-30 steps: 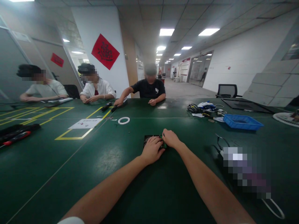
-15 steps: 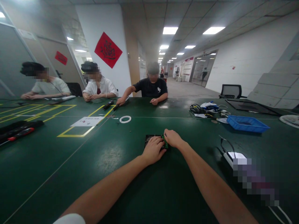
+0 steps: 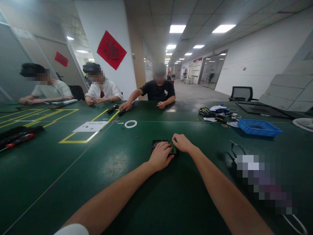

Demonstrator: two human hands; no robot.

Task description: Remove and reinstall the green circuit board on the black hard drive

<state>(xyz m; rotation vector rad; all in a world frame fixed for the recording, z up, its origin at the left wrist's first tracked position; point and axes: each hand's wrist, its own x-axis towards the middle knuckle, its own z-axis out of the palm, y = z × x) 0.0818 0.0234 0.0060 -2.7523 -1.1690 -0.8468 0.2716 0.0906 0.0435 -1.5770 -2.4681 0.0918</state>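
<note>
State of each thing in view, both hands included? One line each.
Left hand: spread flat over the black device.
Right hand: fingers bent at the green board's edge; grip unclear.
Black device: lying flat, partly covered.
Green board: exposed at the device's right end.
Blue tray: upright, open-topped.
White ring: lying flat.
Paper sheet: lying flat.
Black cable: coiled.
Ceiling lights: lit.

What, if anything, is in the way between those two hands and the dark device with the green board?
Nothing visible. The left hand lies across the dark device, and the right hand is right at the green board, though its exact contact is hard to see.
</note>
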